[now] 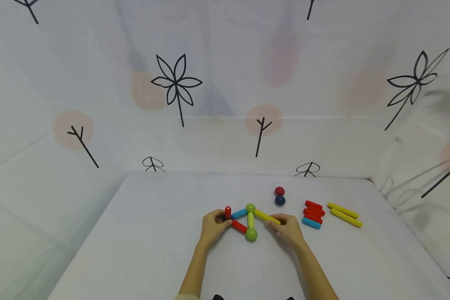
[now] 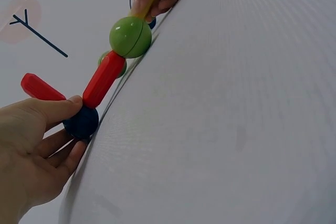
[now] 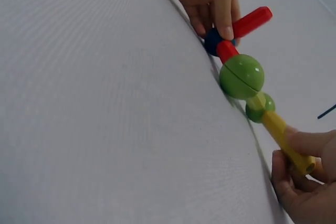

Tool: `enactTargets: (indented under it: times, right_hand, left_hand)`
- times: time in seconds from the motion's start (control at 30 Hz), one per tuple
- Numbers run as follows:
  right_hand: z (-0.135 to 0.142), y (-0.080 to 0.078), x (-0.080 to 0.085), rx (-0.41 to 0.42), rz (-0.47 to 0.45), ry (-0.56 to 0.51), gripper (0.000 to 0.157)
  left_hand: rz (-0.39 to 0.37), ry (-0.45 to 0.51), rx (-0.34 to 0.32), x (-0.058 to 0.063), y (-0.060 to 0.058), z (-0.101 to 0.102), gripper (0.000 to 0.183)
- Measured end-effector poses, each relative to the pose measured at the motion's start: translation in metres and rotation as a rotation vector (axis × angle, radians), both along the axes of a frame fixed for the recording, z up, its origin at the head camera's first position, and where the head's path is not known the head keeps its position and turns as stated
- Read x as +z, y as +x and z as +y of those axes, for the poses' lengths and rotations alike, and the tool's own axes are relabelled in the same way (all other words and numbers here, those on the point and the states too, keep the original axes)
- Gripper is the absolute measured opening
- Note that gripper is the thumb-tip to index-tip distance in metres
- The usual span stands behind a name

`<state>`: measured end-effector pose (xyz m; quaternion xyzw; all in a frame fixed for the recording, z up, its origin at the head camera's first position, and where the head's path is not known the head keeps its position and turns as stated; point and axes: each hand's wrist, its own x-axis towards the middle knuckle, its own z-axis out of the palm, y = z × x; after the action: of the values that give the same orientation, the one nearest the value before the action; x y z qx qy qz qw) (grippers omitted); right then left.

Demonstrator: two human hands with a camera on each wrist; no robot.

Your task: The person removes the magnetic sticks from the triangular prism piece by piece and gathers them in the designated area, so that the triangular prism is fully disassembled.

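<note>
My left hand grips a dark blue ball at the left corner of a small triangle of rods and balls. From that ball a red rod sticks up, another red rod runs to the near green ball, and a blue rod runs to the far green ball. A light green rod joins the two green balls. With thumb and fingers, my right hand pinches the free end of a yellow rod, whose other end meets the far green ball.
Behind the triangle lie a red ball and a dark blue ball. To the right are several red rods, a blue rod and two yellow rods on the white table.
</note>
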<state>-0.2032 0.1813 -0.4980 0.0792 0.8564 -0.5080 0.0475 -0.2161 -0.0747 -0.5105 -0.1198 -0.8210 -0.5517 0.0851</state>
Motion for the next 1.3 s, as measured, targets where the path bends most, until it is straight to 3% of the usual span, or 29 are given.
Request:
enactTargets:
  times: [0.43,0.73,0.9,1.13,1.3]
  right_hand:
    - [0.008,0.002,0.001,0.018,0.031,-0.041,0.036]
    - [0.007,0.005,-0.002,0.112,0.082,0.082,0.029]
    - [0.01,0.009,0.001,0.102,0.105,0.081,0.029]
    - [0.033,0.018,0.01,0.12,0.241,-0.019,0.031]
    - [0.058,0.026,0.014,0.088,0.305,0.019,0.031]
  left_hand:
    - [0.0,0.008,0.003,-0.002,0.0,0.0,0.027]
    - [-0.006,-0.007,0.01,-0.002,0.001,-0.001,0.028]
    - [-0.01,-0.013,0.008,-0.003,0.0,-0.002,0.029]
    - [-0.02,-0.012,0.004,-0.003,0.0,-0.001,0.03]
    - [-0.021,-0.019,0.01,-0.001,0.001,0.0,0.03]
